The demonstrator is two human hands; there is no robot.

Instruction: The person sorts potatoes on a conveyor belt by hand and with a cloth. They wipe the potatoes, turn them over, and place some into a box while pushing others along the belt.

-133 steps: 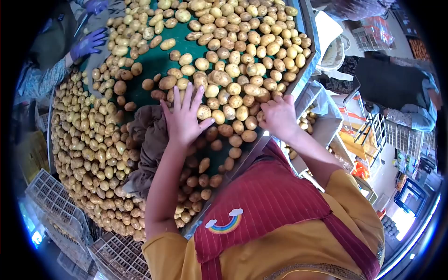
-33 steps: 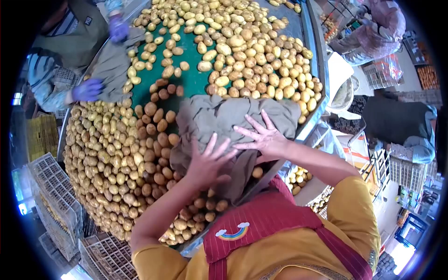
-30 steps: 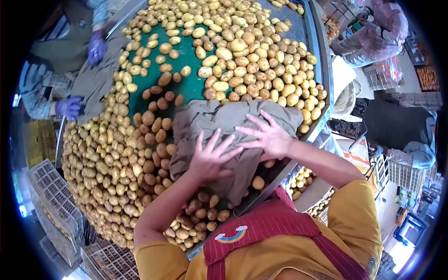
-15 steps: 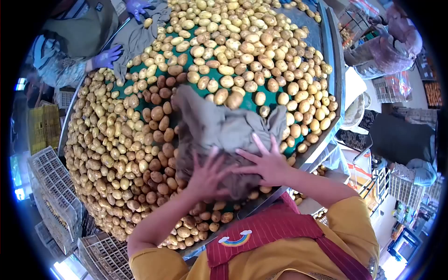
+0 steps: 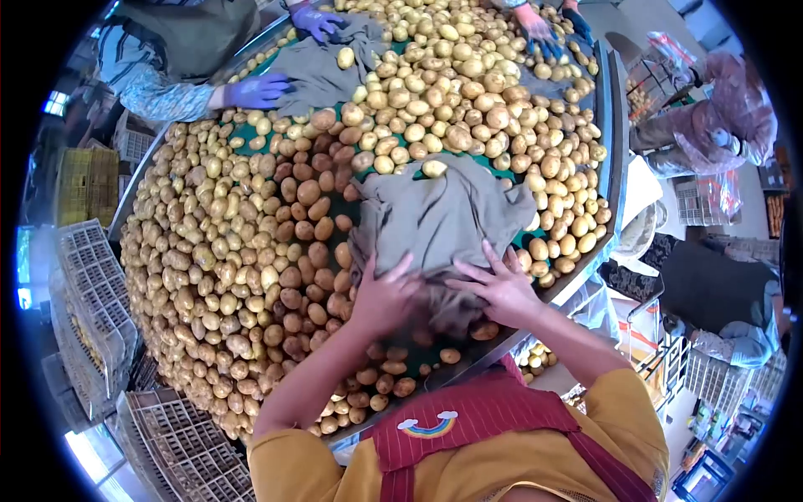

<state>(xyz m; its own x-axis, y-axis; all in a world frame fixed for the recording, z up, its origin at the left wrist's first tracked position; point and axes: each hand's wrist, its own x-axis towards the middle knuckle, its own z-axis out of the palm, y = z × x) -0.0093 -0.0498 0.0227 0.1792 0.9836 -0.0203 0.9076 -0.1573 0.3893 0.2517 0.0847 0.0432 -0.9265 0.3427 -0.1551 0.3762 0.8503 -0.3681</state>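
A grey cloth (image 5: 435, 213) lies crumpled over potatoes (image 5: 226, 276) on the green-topped table, with one potato (image 5: 434, 168) resting on its far edge. My left hand (image 5: 386, 294) presses on the cloth's near left part, its fingers apart and their tips partly in the folds. On the near right part lies my right hand (image 5: 502, 289), fingers spread over the fabric. Under and between both hands the cloth bunches up darkly near the table's front edge.
Across the table at the left, a person's purple-gloved hands (image 5: 258, 92) rest on another grey cloth (image 5: 314, 74). A gloved hand (image 5: 537, 32) is at the far right. Plastic crates (image 5: 184, 448) stand at the left. People (image 5: 711, 284) are beyond the right edge.
The cloth has shifted right and spread farther away from me, with a potato now on it. Both hands have moved slightly right. The purple-gloved hands and their cloth appear farther right.
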